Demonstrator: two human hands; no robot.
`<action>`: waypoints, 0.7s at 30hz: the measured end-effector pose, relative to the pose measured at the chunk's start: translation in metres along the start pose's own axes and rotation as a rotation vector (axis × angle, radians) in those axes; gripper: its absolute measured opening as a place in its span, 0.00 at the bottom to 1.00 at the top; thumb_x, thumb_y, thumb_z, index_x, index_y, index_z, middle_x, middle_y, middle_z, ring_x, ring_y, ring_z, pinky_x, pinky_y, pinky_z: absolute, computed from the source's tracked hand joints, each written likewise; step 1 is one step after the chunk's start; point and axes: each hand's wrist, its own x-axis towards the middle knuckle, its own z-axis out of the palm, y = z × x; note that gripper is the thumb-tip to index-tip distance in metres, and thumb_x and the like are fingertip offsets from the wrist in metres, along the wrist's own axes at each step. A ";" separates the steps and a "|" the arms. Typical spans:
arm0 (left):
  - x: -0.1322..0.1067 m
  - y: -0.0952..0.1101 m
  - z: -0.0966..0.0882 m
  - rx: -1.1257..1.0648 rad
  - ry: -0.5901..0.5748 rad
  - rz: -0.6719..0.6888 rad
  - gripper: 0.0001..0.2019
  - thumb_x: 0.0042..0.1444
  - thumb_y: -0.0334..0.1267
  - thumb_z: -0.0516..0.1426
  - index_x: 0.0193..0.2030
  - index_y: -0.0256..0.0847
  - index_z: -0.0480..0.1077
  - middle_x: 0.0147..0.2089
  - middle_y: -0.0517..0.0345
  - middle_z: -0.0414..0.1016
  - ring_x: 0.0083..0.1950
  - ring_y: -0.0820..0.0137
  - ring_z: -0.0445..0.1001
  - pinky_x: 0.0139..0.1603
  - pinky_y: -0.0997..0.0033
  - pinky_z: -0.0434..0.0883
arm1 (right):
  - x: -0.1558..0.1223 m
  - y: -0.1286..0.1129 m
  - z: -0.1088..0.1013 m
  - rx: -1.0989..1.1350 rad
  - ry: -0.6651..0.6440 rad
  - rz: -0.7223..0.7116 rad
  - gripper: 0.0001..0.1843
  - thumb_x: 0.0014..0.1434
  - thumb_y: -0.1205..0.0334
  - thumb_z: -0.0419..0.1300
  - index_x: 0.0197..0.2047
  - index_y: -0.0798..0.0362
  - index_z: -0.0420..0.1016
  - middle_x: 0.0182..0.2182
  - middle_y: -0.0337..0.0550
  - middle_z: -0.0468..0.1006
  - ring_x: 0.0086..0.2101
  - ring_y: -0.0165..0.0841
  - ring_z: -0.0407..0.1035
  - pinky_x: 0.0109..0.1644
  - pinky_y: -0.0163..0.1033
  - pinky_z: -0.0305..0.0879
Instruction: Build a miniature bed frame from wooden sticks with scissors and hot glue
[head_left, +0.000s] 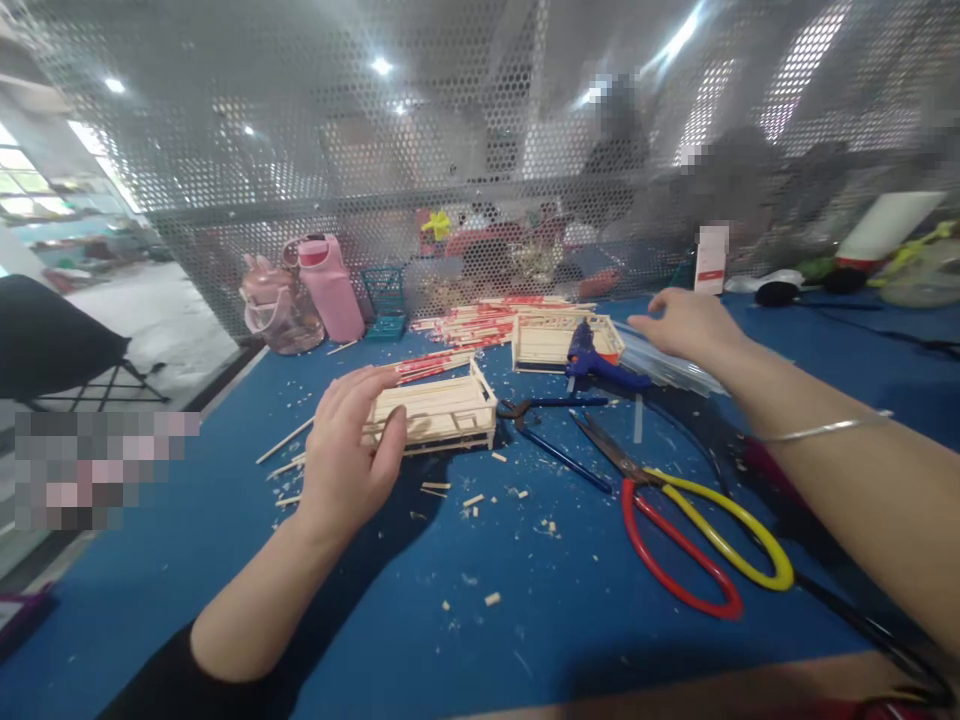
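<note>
Broadly, a blue desk (480, 620) fills the view, closed at the back by a perforated mesh screen (300, 150). The landmark is the stick crate (442, 410), an open box of pale wooden sticks at mid-desk. The left hand (349, 455) cups its left end, fingers curled over the top rail and thumb pressed to the near side. Behind and right of the stick crate stands a second crate (547, 342), and a heap of red-tipped sticks (472, 325) lies farther behind. Well to its right, the right hand (686, 325) hovers flat and open, holding nothing, over a clear bag (667, 368); contact cannot be told. Red-and-yellow scissors (697, 530) lie to the near right, a blue glue gun (596, 362) to the far right, and blue-handled pliers (547, 430) just beside it. Wood chips (480, 498) are scattered in front. Judgement: the frail rails call for a light, even grip low on the frame, so that no joint is racked.
</note>
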 end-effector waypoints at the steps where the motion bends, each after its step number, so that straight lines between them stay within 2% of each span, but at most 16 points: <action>1: 0.000 -0.001 0.000 0.001 0.007 -0.006 0.12 0.56 0.32 0.53 0.48 0.42 0.67 0.48 0.52 0.76 0.52 0.64 0.72 0.55 0.61 0.68 | -0.012 0.000 -0.006 0.016 0.016 -0.033 0.08 0.55 0.61 0.56 0.36 0.56 0.73 0.36 0.57 0.78 0.37 0.42 0.70 0.36 0.41 0.59; 3: 0.000 -0.002 0.000 0.002 0.014 -0.021 0.12 0.56 0.33 0.53 0.48 0.41 0.67 0.47 0.52 0.76 0.52 0.64 0.72 0.55 0.61 0.68 | -0.042 0.000 -0.016 0.052 0.013 -0.115 0.07 0.54 0.63 0.56 0.38 0.52 0.71 0.33 0.48 0.78 0.34 0.38 0.70 0.37 0.39 0.60; 5: 0.000 -0.004 0.000 0.001 0.017 -0.029 0.12 0.56 0.33 0.53 0.48 0.41 0.67 0.47 0.51 0.76 0.51 0.64 0.73 0.54 0.61 0.68 | -0.077 0.003 -0.020 0.072 -0.022 -0.181 0.05 0.55 0.61 0.55 0.34 0.50 0.71 0.26 0.42 0.77 0.28 0.35 0.69 0.34 0.38 0.60; 7: -0.001 -0.005 0.001 -0.009 0.014 -0.021 0.12 0.56 0.33 0.53 0.48 0.40 0.68 0.47 0.51 0.76 0.51 0.64 0.73 0.54 0.61 0.68 | -0.112 0.010 -0.017 0.101 -0.063 -0.319 0.09 0.56 0.60 0.51 0.35 0.50 0.72 0.24 0.41 0.77 0.26 0.37 0.70 0.32 0.39 0.61; 11: -0.001 -0.003 0.001 -0.038 0.010 0.011 0.13 0.57 0.33 0.52 0.48 0.37 0.67 0.48 0.49 0.76 0.51 0.64 0.72 0.54 0.62 0.68 | -0.164 0.037 0.001 0.034 -0.040 -0.298 0.19 0.58 0.49 0.50 0.42 0.51 0.74 0.27 0.45 0.80 0.27 0.43 0.74 0.27 0.42 0.64; 13: -0.001 -0.001 0.001 -0.043 -0.003 0.014 0.13 0.57 0.33 0.52 0.49 0.37 0.68 0.48 0.48 0.76 0.52 0.63 0.72 0.55 0.61 0.67 | -0.180 0.049 0.010 0.010 0.011 -0.343 0.25 0.57 0.45 0.52 0.48 0.55 0.72 0.35 0.51 0.81 0.34 0.45 0.75 0.32 0.45 0.69; 16: -0.002 -0.001 0.002 -0.041 -0.058 -0.001 0.13 0.58 0.34 0.51 0.49 0.36 0.68 0.48 0.47 0.76 0.52 0.62 0.71 0.55 0.60 0.67 | -0.196 0.053 0.019 0.026 0.033 -0.452 0.23 0.60 0.49 0.48 0.48 0.56 0.73 0.44 0.54 0.79 0.43 0.44 0.74 0.45 0.47 0.71; 18: -0.002 -0.003 0.003 -0.025 -0.114 -0.029 0.14 0.58 0.35 0.50 0.49 0.36 0.68 0.49 0.47 0.76 0.52 0.60 0.71 0.55 0.57 0.66 | -0.203 0.045 0.023 0.028 0.008 -0.461 0.21 0.62 0.53 0.47 0.46 0.56 0.74 0.43 0.53 0.80 0.41 0.42 0.75 0.43 0.45 0.72; 21: -0.004 -0.005 0.006 -0.002 -0.199 -0.066 0.15 0.58 0.37 0.50 0.49 0.37 0.68 0.49 0.47 0.76 0.52 0.58 0.71 0.56 0.54 0.65 | -0.207 0.023 0.026 -0.017 -0.035 -0.395 0.19 0.61 0.57 0.47 0.45 0.55 0.74 0.43 0.51 0.80 0.37 0.42 0.77 0.35 0.43 0.73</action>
